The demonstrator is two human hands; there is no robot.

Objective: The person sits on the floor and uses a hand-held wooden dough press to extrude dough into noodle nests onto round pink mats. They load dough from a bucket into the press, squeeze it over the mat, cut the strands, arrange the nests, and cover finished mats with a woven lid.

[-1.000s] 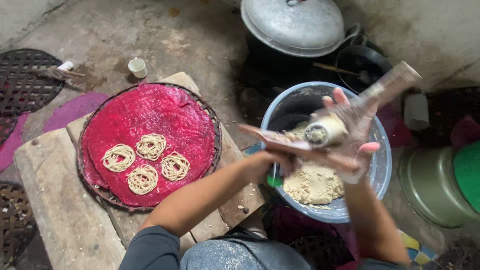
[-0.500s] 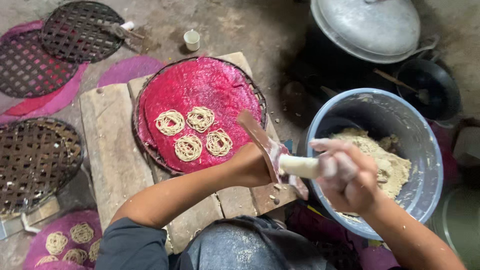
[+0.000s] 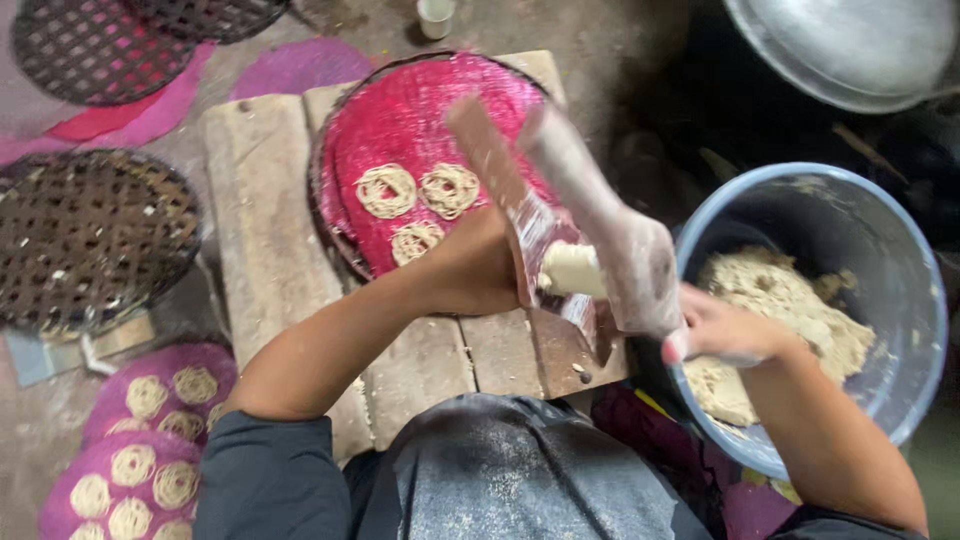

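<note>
Two bare hands grip long wooden dough press point(image 3: 540, 250), blurred, held above wooden bench point(image 3: 270, 230). Left hand point(image 3: 480, 265) wraps closed around lower handle; right hand point(image 3: 720, 330) curls around upper lever. Pale dough plug point(image 3: 572, 270) sits in press barrel. Three coiled noodle spirals point(image 3: 420, 205) lie on round red woven mat point(image 3: 400, 120). Blue plastic bucket point(image 3: 900, 270) holds pale dough just right of hands.

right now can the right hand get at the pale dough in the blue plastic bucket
Probably yes: the right hand sits at the blue plastic bucket rim, the pale dough lies uncovered just beyond; it grips the wooden press, though.
</note>
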